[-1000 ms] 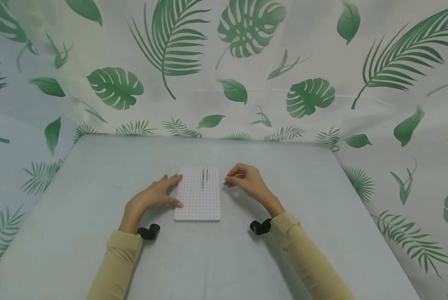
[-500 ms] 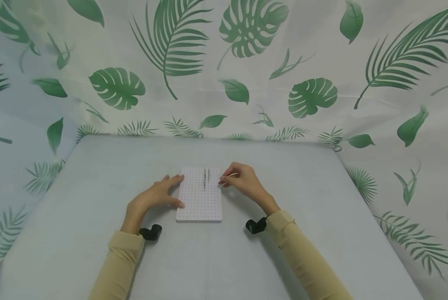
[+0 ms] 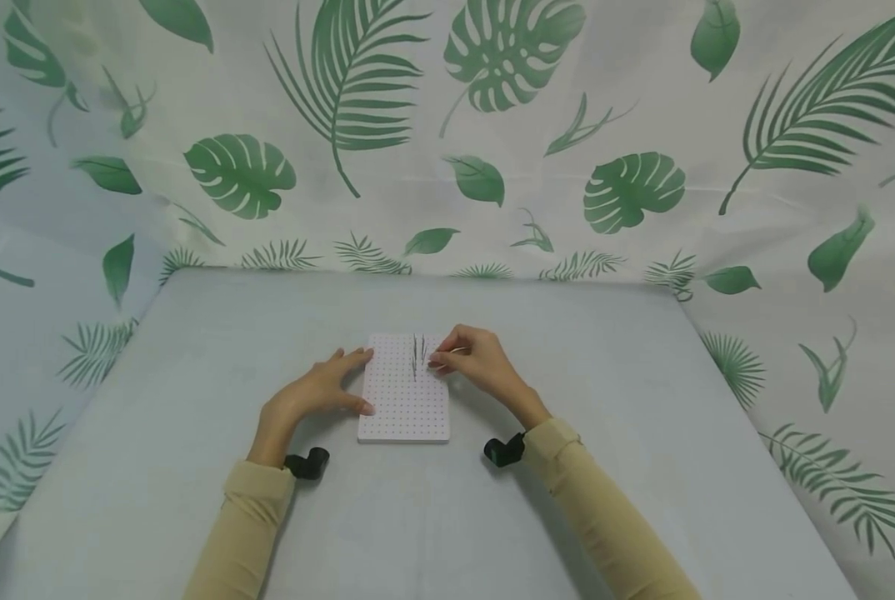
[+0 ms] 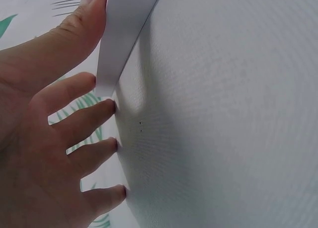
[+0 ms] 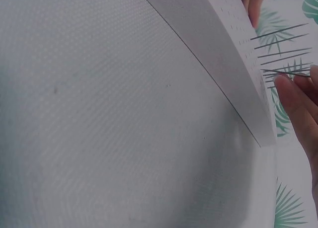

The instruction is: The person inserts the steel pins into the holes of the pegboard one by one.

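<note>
A white board (image 3: 402,417) dotted with a grid of small holes lies on the table in the head view. Several thin dark pins (image 3: 415,360) stand upright in its far part; they show side-on in the right wrist view. My left hand (image 3: 308,392) rests against the board's left side, thumb and index finger touching its edge, other fingers spread on the table. Above the board's right side, my right hand (image 3: 485,367) pinches a thin dark pin (image 5: 272,71) between thumb and fingers. Its lower end is close to the board's holes; whether it is in one, I cannot tell.
A pale grey-white table (image 3: 567,517) surrounds the board. Behind it hangs a white cloth (image 3: 537,192) printed with green leaves, which also runs along both sides. A small black camera (image 3: 503,451) sits on each wrist.
My right hand has moved left from beside the board to over its right part, near the standing pins. My left hand keeps its place on the board's edge; the view shifts slightly.
</note>
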The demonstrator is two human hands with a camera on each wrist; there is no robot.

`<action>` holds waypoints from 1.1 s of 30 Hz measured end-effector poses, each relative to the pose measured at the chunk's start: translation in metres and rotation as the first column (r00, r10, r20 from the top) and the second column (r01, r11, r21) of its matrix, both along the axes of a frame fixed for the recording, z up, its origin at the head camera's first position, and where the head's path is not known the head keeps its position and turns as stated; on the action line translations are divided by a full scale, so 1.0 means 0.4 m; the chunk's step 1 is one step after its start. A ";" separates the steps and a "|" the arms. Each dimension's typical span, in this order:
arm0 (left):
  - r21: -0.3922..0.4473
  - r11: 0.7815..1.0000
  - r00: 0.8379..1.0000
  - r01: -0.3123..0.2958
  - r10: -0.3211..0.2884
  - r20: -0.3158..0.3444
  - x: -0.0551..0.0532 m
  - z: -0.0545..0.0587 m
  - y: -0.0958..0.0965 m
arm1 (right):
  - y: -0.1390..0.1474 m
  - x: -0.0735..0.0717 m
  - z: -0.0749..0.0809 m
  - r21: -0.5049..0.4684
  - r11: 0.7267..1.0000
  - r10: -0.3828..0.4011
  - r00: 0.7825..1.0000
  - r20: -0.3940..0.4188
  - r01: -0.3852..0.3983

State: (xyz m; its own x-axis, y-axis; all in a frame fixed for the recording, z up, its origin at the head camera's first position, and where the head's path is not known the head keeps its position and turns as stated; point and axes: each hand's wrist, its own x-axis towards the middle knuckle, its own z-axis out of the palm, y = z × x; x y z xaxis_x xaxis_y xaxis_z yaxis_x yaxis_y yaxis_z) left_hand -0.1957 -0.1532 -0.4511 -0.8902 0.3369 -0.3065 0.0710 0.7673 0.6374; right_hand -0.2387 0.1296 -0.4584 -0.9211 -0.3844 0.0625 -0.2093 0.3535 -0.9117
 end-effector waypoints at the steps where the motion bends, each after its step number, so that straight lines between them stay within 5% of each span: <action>1: 0.001 1.000 1.000 0.004 -0.004 -0.003 0.000 0.001 0.000 | -0.001 0.000 0.001 -0.001 1.000 -0.001 1.000 0.002 0.001; 33: -0.037 0.998 0.997 0.052 -0.054 -0.055 -0.008 -0.009 -0.011 | -0.028 -0.001 -0.012 0.189 0.982 0.007 0.994 -0.113 0.015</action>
State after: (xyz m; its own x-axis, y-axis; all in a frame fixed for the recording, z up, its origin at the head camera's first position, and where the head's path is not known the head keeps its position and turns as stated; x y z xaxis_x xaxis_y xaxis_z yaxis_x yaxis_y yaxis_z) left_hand -0.1988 -0.1575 -0.4547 -0.8874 0.3741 -0.2693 0.1471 0.7835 0.6037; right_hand -0.2390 0.1185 -0.4633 -0.9137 -0.3957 0.0925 -0.3054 0.5186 -0.7986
